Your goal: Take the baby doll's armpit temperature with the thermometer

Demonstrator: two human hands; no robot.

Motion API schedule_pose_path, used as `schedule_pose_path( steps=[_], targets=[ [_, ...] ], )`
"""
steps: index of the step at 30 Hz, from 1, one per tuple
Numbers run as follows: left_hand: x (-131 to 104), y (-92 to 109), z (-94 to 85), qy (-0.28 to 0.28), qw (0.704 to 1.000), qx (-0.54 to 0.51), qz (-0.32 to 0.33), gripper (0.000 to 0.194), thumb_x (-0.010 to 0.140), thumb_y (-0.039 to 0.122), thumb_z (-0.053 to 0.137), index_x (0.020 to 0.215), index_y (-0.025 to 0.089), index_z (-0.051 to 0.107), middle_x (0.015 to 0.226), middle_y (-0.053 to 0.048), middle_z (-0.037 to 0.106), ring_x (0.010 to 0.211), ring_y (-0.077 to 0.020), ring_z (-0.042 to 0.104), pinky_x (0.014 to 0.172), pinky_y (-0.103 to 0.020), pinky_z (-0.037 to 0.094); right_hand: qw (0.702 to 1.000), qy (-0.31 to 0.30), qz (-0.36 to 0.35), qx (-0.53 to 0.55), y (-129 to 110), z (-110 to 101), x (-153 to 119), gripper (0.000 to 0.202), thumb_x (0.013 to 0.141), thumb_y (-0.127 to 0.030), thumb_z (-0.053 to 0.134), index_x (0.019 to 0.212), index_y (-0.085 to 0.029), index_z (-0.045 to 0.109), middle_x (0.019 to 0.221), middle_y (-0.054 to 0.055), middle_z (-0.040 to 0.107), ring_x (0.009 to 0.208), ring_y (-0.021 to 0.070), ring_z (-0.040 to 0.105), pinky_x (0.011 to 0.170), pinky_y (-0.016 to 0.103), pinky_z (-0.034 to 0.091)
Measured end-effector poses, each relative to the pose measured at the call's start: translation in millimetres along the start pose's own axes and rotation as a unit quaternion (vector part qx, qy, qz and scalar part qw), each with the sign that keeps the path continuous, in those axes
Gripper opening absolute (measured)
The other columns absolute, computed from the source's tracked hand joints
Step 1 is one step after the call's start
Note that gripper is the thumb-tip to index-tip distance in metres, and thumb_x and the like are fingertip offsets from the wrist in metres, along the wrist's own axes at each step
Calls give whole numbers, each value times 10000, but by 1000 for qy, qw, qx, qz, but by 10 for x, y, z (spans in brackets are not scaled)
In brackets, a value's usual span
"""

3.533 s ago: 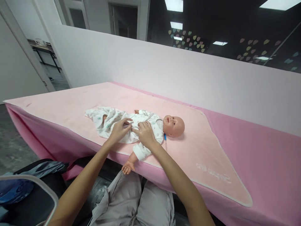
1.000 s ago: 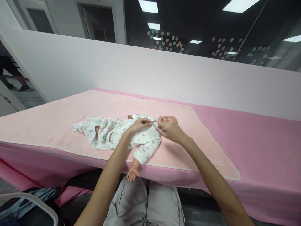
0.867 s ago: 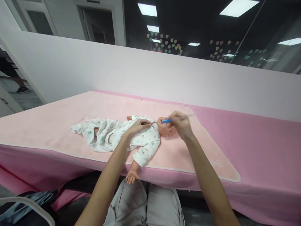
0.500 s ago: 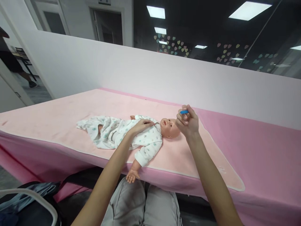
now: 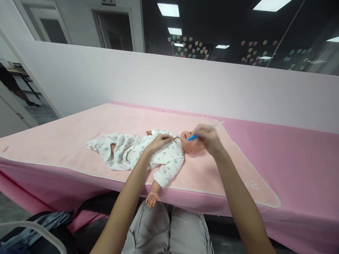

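Observation:
A baby doll (image 5: 169, 157) in a white patterned outfit lies on its back on the table, its head to the right and one arm hanging over the front edge. Across its upper chest rests my left hand (image 5: 162, 141), fingers stretched out and flat. My right hand (image 5: 208, 137), smeared by motion, pinches a thin white stick with a blue end (image 5: 192, 137). That blue end is in front of the doll's face (image 5: 186, 136), close to the mouth; I cannot tell whether it touches. Part of the doll's head is hidden behind my right hand.
A peach mat (image 5: 66, 130) lies over a pink tablecloth (image 5: 299, 165). Behind the table stands a white wall (image 5: 212, 88) with dark glass above. A chair with dark cloth (image 5: 45, 225) is at lower left. Another person's leg (image 5: 21, 93) shows at far left.
My right hand has moved left and slightly down, bringing the stick's blue end in front of the doll's face. My left hand stays on the doll's chest.

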State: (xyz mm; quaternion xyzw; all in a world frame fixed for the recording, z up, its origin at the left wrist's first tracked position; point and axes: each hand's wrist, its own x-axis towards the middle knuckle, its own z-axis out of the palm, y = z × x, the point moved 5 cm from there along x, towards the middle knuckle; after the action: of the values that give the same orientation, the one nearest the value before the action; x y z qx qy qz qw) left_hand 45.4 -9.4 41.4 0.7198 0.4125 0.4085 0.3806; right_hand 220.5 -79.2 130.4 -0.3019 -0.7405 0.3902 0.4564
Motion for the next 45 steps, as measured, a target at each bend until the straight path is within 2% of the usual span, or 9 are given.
schedule_pose_path(
  steps=[4, 8, 13, 23, 26, 29, 34, 41, 45],
  targets=[
    [-4, 21, 8, 2, 1000, 0, 0, 274, 742, 358, 581, 885, 166, 714, 965, -61, 700, 971, -233, 593, 880, -319, 422, 998, 57, -1, 16, -31, -62, 9, 402, 888, -297, 357, 505, -225, 459, 319, -109, 304, 304, 68, 223, 305, 178, 184],
    [-3, 38, 9, 5, 1000, 1, 3, 281, 747, 364, 579, 891, 164, 714, 976, -60, 698, 979, -234, 590, 896, -320, 412, 998, 56, 6, 12, 0, -38, 8, 378, 843, -286, 425, 478, -211, 490, 335, -102, 378, 308, 62, 251, 297, 191, 201],
    [-7, 43, 9, 5, 1000, -2, -3, 263, 743, 347, 583, 872, 163, 720, 949, -64, 702, 960, -237, 596, 895, -331, 414, 997, 66, 8, 26, 99, -103, -82, 400, 852, -317, 430, 466, -230, 482, 300, -116, 288, 276, 75, 222, 281, 202, 208],
    [24, -15, -2, 2, 1000, 1, 15, 270, 743, 357, 591, 874, 159, 718, 932, -62, 700, 935, -225, 592, 846, -309, 422, 988, 68, 2, -140, 365, -92, -287, 314, 816, -275, 500, 540, -165, 599, 347, -76, 411, 348, 72, 330, 369, 180, 301],
    [48, -91, -4, -20, 1000, 4, 15, 315, 729, 371, 612, 937, 155, 706, 904, -59, 695, 846, -199, 593, 754, -290, 431, 963, 49, -5, -264, 593, 8, -367, 245, 767, -234, 588, 535, -163, 618, 441, -19, 546, 422, 79, 430, 441, 184, 318],
    [66, -160, -6, -36, 999, 11, 1, 365, 689, 369, 656, 979, 150, 694, 838, -49, 688, 734, -165, 571, 650, -263, 413, 907, -11, -35, -419, 835, 65, -512, 173, 798, -226, 566, 669, -185, 674, 638, 21, 674, 580, 126, 575, 527, 206, 354],
    [86, -187, -7, -26, 1000, -2, -2, 346, 700, 361, 643, 962, 143, 699, 837, -51, 686, 719, -151, 561, 624, -248, 393, 846, -97, -49, -522, 1138, 72, -706, 240, 870, -193, 454, 947, -224, 679, 1038, 54, 679, 848, 167, 635, 613, 226, 419],
    [83, -199, -8, -29, 1000, 6, -7, 400, 684, 387, 655, 990, 133, 693, 820, -62, 689, 703, -161, 569, 612, -257, 403, 839, -82, -62, -535, 1241, 127, -688, 305, 865, -132, 450, 1066, -257, 643, 1152, 47, 636, 986, 173, 606, 723, 254, 491],
    [62, -157, -14, -13, 1000, 2, 20, 384, 701, 375, 643, 1004, 145, 692, 893, -76, 693, 784, -186, 588, 683, -280, 431, 838, -34, -123, -530, 1114, 177, -564, 336, 843, -71, 429, 1037, -231, 652, 901, 57, 686, 859, 176, 608, 676, 265, 482]
  ],
)
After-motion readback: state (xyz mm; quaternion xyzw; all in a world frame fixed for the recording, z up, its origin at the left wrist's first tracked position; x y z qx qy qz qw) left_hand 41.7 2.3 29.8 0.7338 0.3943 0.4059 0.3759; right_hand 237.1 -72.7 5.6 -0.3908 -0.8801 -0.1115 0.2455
